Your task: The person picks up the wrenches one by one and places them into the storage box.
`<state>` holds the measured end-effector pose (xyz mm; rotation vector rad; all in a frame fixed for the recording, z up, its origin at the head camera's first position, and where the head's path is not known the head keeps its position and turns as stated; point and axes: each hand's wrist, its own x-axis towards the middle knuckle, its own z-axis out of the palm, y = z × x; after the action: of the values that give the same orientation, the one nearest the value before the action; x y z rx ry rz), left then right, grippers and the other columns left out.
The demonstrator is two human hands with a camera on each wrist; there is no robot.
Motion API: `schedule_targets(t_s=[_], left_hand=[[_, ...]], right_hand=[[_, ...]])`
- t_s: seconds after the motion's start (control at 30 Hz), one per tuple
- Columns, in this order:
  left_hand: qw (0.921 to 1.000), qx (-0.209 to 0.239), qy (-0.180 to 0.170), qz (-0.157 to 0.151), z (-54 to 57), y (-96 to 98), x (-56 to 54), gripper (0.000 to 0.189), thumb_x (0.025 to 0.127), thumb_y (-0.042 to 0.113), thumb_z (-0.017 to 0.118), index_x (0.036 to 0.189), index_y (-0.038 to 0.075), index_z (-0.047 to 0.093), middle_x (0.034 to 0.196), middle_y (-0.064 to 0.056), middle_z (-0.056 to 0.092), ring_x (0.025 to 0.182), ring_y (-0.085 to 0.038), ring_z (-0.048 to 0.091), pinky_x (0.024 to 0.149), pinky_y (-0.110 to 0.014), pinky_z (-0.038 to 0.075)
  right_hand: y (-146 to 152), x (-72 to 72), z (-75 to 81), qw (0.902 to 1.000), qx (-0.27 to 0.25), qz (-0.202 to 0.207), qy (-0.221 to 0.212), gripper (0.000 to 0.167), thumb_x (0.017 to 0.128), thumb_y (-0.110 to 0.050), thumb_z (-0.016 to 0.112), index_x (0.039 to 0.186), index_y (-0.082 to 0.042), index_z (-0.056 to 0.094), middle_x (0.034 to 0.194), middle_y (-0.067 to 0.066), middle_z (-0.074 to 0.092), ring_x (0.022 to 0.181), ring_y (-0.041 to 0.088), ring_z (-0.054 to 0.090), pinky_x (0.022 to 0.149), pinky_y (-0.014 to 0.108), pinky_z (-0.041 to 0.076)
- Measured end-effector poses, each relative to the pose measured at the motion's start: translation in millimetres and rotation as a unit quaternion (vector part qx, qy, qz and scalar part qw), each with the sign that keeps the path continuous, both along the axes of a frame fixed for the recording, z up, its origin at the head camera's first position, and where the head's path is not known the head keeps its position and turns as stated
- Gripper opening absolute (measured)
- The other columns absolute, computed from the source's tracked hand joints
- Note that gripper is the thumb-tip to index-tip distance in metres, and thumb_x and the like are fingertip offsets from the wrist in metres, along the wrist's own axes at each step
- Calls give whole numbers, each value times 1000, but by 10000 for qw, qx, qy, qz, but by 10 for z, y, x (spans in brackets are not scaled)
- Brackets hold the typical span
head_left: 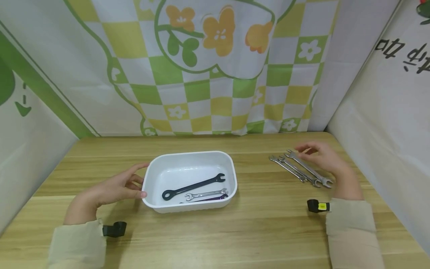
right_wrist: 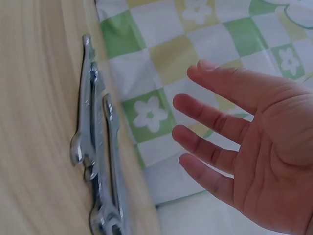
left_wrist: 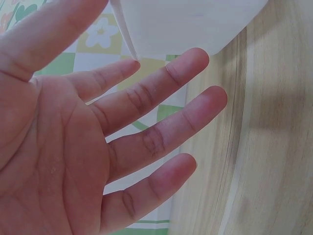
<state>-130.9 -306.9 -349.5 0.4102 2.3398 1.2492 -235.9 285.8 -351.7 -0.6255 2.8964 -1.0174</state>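
Note:
My left hand (head_left: 115, 188) touches the left side of a white plastic tray (head_left: 189, 207), thumb near its front corner and a finger at its back corner. The left wrist view shows the palm (left_wrist: 58, 147) and extended fingers beside the tray wall (left_wrist: 186, 24). Inside the tray lie a black wrench (head_left: 195, 186), a silver wrench (head_left: 205, 194) and a purple one (head_left: 215, 198) partly hidden by the front wall. Over on the right, my right hand (head_left: 322, 158) hovers with loose fingers beside three silver open-end wrenches (head_left: 307, 164), holding nothing; these wrenches (right_wrist: 100, 147) lie side by side.
Everything rests on a wood-grain table (head_left: 235, 239). Behind its back edge hangs a green and yellow checked flower cloth (head_left: 215, 89). White printed sheets (head_left: 386, 112) flank the table. A small black camera (head_left: 115, 229) sits at each cuff.

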Motion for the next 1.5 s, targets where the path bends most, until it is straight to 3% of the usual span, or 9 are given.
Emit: schedule_targets(t_s=[0.2,0.53,0.73,0.87,1.1,1.5], left_hand=[[10000,-16,-20,-7,1,12,-5,96,91,17,73,159,7,5,123,-26,62,106,-27,67,91,-50,51],[10000,-64,-24,-2,10,27,-13,96,91,17,72,159,8,5,124,-26,61,107,-28,67,92,-53,51],[9999,-114,-14,-15,18,37,-26,96,91,18,72,159,8,5,125,-26,61,108,-29,67,92,-53,51],[9999,-122,-32,-9,20,41,-26,97,91,18,72,159,7,5,125,-26,61,109,-31,67,93,-55,50],[9999,-104,-29,-12,16,27,-12,96,92,17,72,159,7,4,125,-27,60,111,-34,66,92,-54,51],[10000,46,-54,-36,6,18,-3,97,92,15,71,159,6,2,125,-28,59,106,-28,67,90,-51,51]], right_hand=[[78,-2,-91,9989,160,-158,-417,33,96,-11,64,125,4,62,124,27,62,105,36,61,81,30,48],[179,-14,-242,9937,233,-213,-1072,43,96,-18,66,134,1,56,134,27,55,117,44,57,93,49,48],[233,-39,-341,9945,244,-11,-1016,49,94,-11,66,136,8,51,130,32,56,118,52,57,89,40,50],[241,-61,-347,9939,493,-33,-982,53,94,-13,67,136,12,49,122,30,60,111,44,61,84,34,48],[210,-97,-348,9903,374,180,-1326,52,94,-10,65,135,16,48,113,32,67,85,20,67,68,29,54],[132,-140,-368,9929,601,89,-1026,34,89,-8,71,115,12,63,93,12,67,82,10,56,73,23,46]])
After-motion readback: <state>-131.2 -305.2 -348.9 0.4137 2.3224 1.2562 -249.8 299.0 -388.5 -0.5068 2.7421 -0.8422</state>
